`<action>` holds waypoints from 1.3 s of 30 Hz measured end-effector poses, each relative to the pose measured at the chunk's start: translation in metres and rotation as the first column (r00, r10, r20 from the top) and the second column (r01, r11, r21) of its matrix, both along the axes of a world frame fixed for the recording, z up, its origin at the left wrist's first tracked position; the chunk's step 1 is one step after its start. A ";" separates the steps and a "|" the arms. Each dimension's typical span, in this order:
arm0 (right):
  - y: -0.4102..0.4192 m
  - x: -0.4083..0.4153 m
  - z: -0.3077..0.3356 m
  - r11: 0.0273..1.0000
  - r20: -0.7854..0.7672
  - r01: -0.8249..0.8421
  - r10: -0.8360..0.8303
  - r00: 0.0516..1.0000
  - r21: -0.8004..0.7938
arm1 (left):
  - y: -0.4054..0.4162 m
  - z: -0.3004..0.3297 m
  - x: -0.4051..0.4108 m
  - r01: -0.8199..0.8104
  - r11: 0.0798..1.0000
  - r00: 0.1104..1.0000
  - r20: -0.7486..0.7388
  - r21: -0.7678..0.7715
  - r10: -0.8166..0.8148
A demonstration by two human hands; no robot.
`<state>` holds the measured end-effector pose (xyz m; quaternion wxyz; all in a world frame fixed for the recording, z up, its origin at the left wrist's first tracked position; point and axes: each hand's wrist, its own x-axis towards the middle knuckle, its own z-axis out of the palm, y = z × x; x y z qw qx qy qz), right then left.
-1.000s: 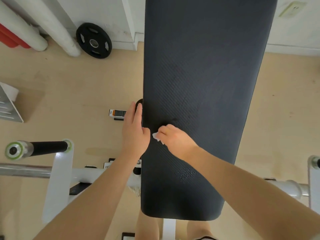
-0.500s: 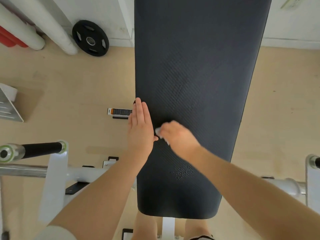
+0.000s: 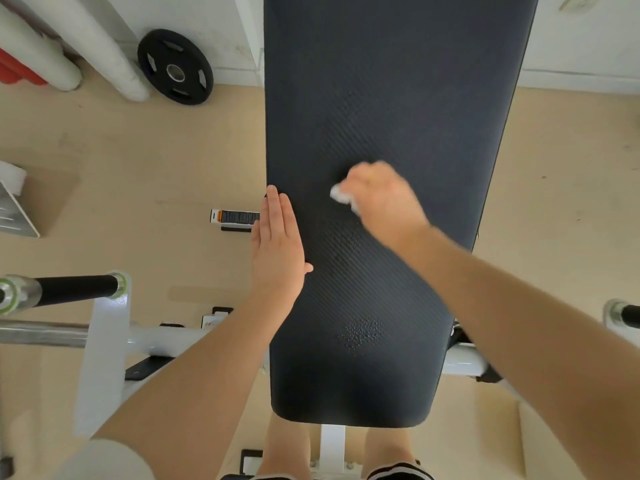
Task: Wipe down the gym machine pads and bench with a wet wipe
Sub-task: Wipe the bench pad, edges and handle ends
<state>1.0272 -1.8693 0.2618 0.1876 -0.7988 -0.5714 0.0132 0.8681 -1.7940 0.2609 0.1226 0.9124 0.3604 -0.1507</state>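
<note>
A long black textured bench pad [image 3: 398, 98] runs from the near edge up to the wall. My right hand [image 3: 382, 199] is closed around a bunched white wet wipe [image 3: 341, 195] and presses it on the middle of the pad; the hand is motion-blurred. Flat against the pad's left edge lies my left hand [image 3: 277, 247], fingers straight and together, holding nothing. A patch of small droplets [image 3: 362, 332] sits on the pad nearer to me.
White frame tubes [image 3: 104, 341] and a black-gripped bar [image 3: 69, 289] stand at the left. A black weight plate [image 3: 175, 67] leans on the wall beside white pipes [image 3: 86, 36]. A small box [image 3: 233, 216] lies on the beige floor. My legs show under the bench.
My right hand has slid the wipe up and to the right, away from the left edge toward the pad's middle. My left hand has flattened along the pad's left edge.
</note>
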 end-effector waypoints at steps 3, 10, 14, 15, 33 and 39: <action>-0.045 -0.052 -0.026 0.964 -0.076 -0.220 0.211 0.975 -0.151 | 0.000 0.001 -0.003 0.007 1.000 1.000 -0.005 0.000 -0.007; -0.038 -0.038 0.000 0.998 -0.237 -0.013 -0.002 0.971 -0.060 | -0.004 0.005 -0.004 0.070 0.997 0.998 -0.011 0.044 -0.070; -0.008 0.026 0.035 0.909 -0.203 0.408 -0.385 0.900 0.088 | -0.005 -0.001 -0.005 0.306 0.947 0.951 0.016 0.100 -0.309; -0.008 0.033 0.032 0.895 -0.190 0.443 -0.427 0.884 0.049 | -0.003 -0.003 -0.004 0.332 0.938 0.942 0.017 0.097 -0.335; -0.036 0.002 0.017 0.987 -0.098 0.131 -0.123 0.988 0.089 | -0.038 -0.008 0.012 0.112 0.955 0.977 0.143 0.275 -0.156; -0.040 0.013 -0.017 0.992 -0.138 0.123 -0.122 0.983 -0.006 | -0.065 -0.011 0.012 -0.012 0.999 0.997 0.074 0.043 0.009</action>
